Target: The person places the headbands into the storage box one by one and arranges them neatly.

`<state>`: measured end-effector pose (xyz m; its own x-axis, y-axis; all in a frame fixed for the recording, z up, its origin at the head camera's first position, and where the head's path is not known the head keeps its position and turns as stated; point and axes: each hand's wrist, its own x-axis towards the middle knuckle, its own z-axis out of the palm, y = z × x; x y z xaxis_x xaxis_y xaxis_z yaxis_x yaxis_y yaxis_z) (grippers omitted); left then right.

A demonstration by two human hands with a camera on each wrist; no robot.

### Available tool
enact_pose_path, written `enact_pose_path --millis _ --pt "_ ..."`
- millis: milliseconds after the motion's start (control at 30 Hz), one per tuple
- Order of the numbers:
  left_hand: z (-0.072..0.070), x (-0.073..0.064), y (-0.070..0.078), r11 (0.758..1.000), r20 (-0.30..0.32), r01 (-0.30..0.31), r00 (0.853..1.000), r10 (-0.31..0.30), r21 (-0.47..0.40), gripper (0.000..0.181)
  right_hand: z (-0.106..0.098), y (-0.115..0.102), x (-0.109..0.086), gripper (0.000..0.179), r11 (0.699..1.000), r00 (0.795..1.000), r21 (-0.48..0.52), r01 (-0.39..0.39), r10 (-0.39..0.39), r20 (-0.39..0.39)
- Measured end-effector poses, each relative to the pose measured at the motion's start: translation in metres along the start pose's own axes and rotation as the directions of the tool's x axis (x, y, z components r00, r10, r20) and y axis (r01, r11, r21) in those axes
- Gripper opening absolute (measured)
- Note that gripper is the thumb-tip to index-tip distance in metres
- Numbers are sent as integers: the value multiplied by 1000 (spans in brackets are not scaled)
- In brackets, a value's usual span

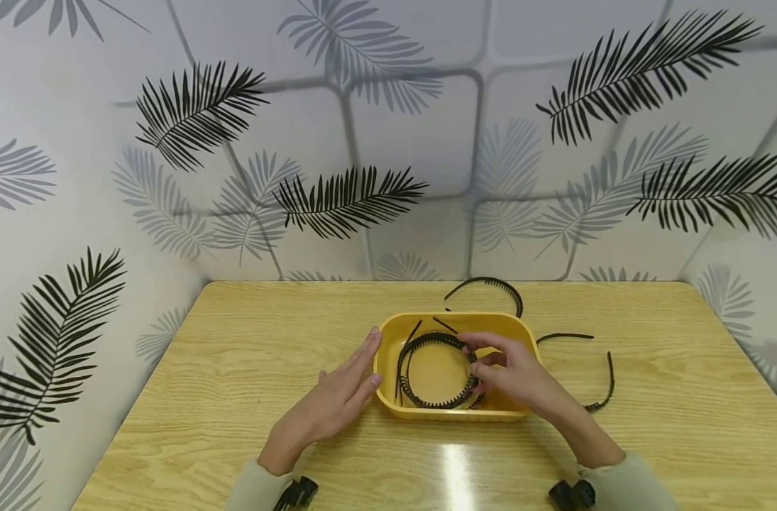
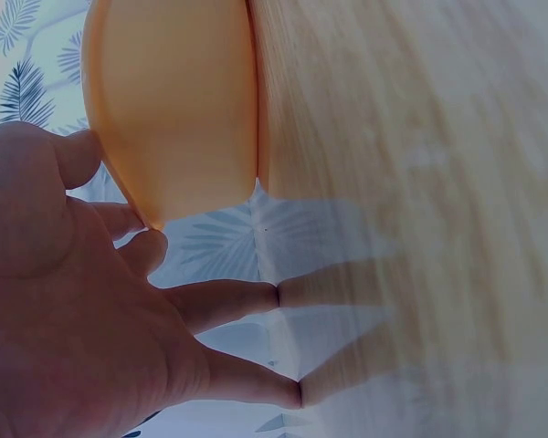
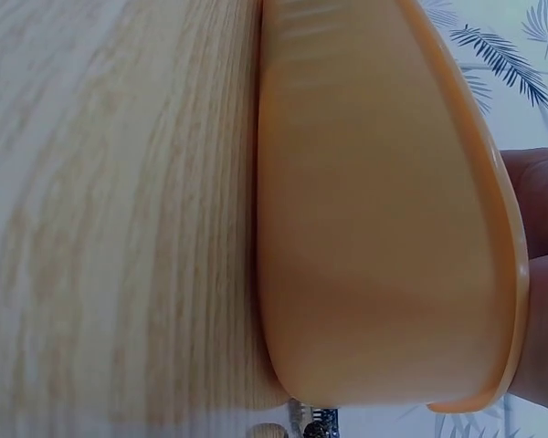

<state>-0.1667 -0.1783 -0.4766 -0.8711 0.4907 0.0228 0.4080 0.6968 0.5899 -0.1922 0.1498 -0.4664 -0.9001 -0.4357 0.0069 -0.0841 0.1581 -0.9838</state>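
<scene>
A yellow oblong plastic basin with rounded corners (image 1: 439, 414) sits on a light wood-grain table (image 1: 222, 376), with a loose ring of thin, black, toothed headbands (image 1: 434, 336) lying inside it, mostly toward its left half; a few thin ends stick out of the ring near the left wall and the back. The left hand (image 1: 333, 401) is spread wide at the basin's left end, its thumb and a finger touching the rim while, in the left wrist view, two other fingertips touch the table. The right hand (image 1: 512, 372) reaches over the basin's right side, its fingers bent and close together at the right edge of the ring; I cannot tell whether they pinch a band. A black curved headband (image 1: 502, 284) lies behind the basin, partly hidden by its back rim. To the right lie a thin black strip (image 1: 563, 335), near the basin, and a black bent headband (image 1: 612, 380), a little farther out and partly behind the right forearm. Pale sleeves (image 1: 631, 486) cover both forearms above the wrists.
</scene>
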Motion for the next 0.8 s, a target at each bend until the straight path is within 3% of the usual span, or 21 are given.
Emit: enact_pose_path --millis 200,567,800 --pt "0 0 0 1000 -3 -2 1000 2 -4 65 1 -2 -2 52 998 1000 -60 -19 18 -22" --pt "0 0 -1 1000 -3 -8 1000 8 5 65 3 -3 -4 48 977 998 -214 7 -21 -66" --pt "1 0 -1 1000 -7 -8 1000 8 3 65 3 -2 -3 50 922 996 -383 57 -82 -47"
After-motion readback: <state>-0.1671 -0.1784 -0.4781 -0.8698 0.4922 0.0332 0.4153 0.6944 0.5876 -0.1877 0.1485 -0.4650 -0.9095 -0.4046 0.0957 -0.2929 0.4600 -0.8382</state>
